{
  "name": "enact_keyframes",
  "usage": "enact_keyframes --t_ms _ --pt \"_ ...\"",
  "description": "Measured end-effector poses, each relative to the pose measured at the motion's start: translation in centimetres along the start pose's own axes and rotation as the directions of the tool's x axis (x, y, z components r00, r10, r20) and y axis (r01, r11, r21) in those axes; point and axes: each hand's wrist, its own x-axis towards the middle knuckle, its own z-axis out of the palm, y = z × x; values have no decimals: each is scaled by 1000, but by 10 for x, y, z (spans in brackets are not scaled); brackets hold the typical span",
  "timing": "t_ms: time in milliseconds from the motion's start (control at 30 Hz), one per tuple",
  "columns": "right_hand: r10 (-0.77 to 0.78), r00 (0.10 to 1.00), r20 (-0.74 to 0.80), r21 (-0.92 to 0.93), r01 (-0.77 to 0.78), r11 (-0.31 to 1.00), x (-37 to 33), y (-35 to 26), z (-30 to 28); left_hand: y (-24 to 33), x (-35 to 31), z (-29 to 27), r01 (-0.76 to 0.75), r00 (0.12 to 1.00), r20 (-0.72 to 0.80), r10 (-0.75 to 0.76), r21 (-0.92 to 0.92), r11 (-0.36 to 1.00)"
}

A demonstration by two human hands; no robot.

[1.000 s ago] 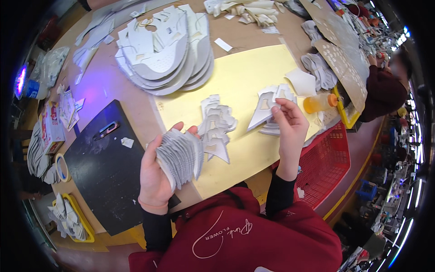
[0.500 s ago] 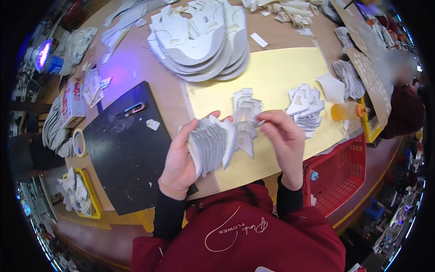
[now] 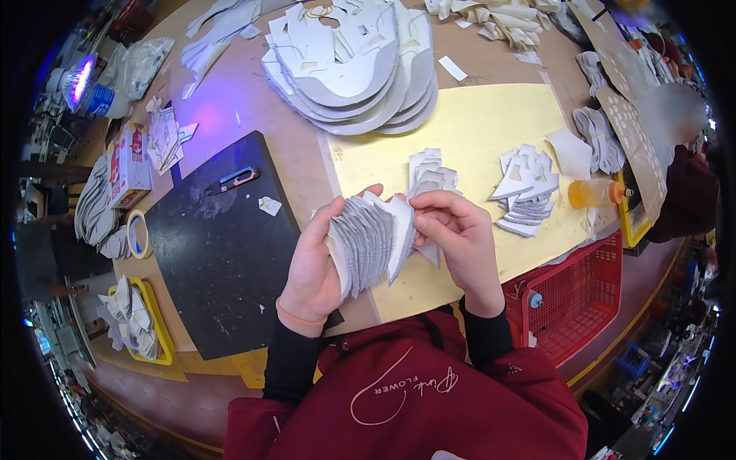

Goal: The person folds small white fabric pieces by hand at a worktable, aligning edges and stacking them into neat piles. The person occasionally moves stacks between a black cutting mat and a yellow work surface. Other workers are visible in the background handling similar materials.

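My left hand [image 3: 310,264] is wrapped round a thick stack of grey-and-white cut foam pieces [image 3: 360,238], held on edge above the table. Thumb and forefinger of my right hand [image 3: 460,241] pinch the edge of the outermost white piece [image 3: 400,230] on the right of that stack. Partly hidden behind my right hand, a loose pile of similar cut pieces [image 3: 431,172] lies on the yellow sheet [image 3: 506,100]. Further right on the sheet is another pile of notched foam pieces [image 3: 527,188].
Large layered foam panels [image 3: 337,77] are stacked at the back. A black board [image 3: 222,261] with a cutter knife [image 3: 234,180] on it lies at left. An orange-capped bottle [image 3: 594,193] stands at right, above a red basket [image 3: 575,299]. Tape roll [image 3: 139,234] sits far left.
My right hand has moved left from the loose pile to the held stack, its fingers now at the outermost piece. My left hand keeps hold of the stack. The view has shifted slightly.
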Motion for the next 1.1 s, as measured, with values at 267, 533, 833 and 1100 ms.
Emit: enact_keyframes --t_ms 267,533,833,1100 --pt "-115 993 11 -235 115 965 -3 6 -1 0 2 3 -35 997 -70 38 45 998" --pt "-204 966 -157 -310 148 939 -14 -3 -14 5 2 -3 -121 986 -116 122 16 993" --pt "-337 939 -74 -525 250 813 -15 -8 -13 2 2 2 -76 993 -92 79 34 996" --pt "-226 972 61 -491 227 841 -2 -8 16 6 0 -6 5 999 51 -3 -30 1000"
